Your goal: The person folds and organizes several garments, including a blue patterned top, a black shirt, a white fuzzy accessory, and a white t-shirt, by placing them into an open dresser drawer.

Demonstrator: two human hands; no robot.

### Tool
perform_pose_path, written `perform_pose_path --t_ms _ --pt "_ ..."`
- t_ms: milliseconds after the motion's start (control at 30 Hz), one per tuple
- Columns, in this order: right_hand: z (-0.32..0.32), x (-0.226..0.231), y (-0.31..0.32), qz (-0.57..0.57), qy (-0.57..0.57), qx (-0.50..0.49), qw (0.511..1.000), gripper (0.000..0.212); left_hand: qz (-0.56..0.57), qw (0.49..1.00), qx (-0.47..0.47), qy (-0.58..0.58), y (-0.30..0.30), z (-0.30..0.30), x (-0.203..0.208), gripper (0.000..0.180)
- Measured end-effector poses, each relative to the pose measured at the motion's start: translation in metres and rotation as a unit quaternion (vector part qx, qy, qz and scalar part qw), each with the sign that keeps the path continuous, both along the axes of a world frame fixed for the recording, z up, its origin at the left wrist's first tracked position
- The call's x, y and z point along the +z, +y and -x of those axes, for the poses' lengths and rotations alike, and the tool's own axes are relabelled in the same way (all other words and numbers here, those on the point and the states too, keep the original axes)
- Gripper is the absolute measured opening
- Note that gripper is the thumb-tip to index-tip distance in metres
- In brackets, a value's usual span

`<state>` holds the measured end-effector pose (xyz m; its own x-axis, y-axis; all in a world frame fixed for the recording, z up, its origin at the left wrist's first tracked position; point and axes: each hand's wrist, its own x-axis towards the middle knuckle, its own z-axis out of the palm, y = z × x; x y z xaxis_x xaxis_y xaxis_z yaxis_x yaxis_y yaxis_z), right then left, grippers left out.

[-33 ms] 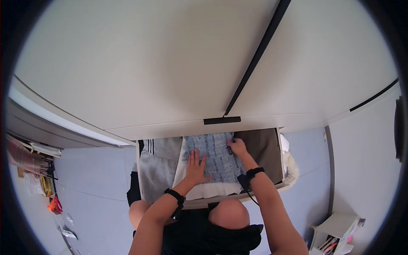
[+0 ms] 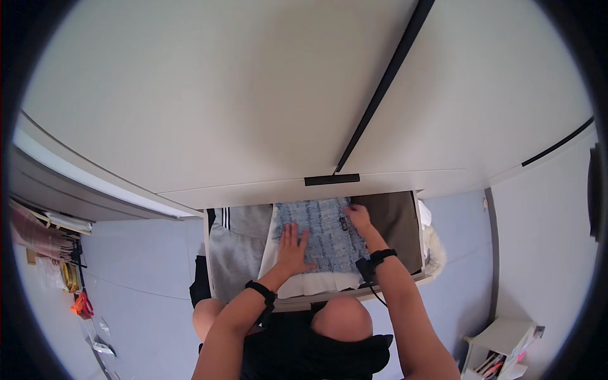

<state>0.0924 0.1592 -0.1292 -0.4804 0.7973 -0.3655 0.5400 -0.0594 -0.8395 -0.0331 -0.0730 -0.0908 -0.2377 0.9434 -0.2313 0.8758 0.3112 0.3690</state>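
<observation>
A folded light-blue woven garment (image 2: 322,231) with a tweed-like look lies in an open drawer (image 2: 209,253), on top of a white cloth (image 2: 316,285). My left hand (image 2: 294,250) rests on its left part, fingers stretched out and spread. At the garment's upper right edge, my right hand (image 2: 359,219) pinches the fabric with curled fingers. Beside that hand a small dark label (image 2: 344,223) shows on the blue fabric. To the left lies a folded grey garment (image 2: 239,253) with dark and white stripes, and to the right a folded brown garment (image 2: 396,228).
Large white cabinet doors (image 2: 221,95) rise behind the drawer, with a black handle (image 2: 332,180) low in the middle. White fluffy material (image 2: 435,250) sits right of the drawer. A small white shelf (image 2: 503,335) stands at lower right; orange-handled scissors (image 2: 82,305) are at far left.
My right hand has shifted slightly to the right along the blue garment's edge, and the dark label shows more fully. My left hand has stayed in place.
</observation>
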Motion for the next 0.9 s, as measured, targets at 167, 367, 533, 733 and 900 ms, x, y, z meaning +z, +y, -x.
perform_pose_path --t_ms 167,367,533,733,900 --pt "-0.004 0.026 -0.005 -0.223 -0.168 0.186 0.942 0.021 0.025 0.999 -0.02 0.004 0.0 0.008 0.003 0.108" --pt "0.029 0.043 -0.056 -0.44 -0.206 0.29 0.824 0.042 -0.025 0.999 -0.035 0.004 0.003 0.009 -0.004 0.108" --pt "0.043 0.058 -0.076 -0.405 -0.24 0.334 0.817 0.052 0.022 0.998 -0.052 0.022 0.004 0.011 0.007 0.108" --pt "0.052 0.037 -0.045 -0.305 -0.366 0.212 0.853 0.061 0.06 0.994 -0.071 0.055 -0.017 0.019 0.019 0.108" --pt "0.049 0.046 -0.034 -0.271 -0.357 0.258 0.856 0.063 0.082 0.989 -0.108 0.056 -0.024 0.021 0.015 0.103"
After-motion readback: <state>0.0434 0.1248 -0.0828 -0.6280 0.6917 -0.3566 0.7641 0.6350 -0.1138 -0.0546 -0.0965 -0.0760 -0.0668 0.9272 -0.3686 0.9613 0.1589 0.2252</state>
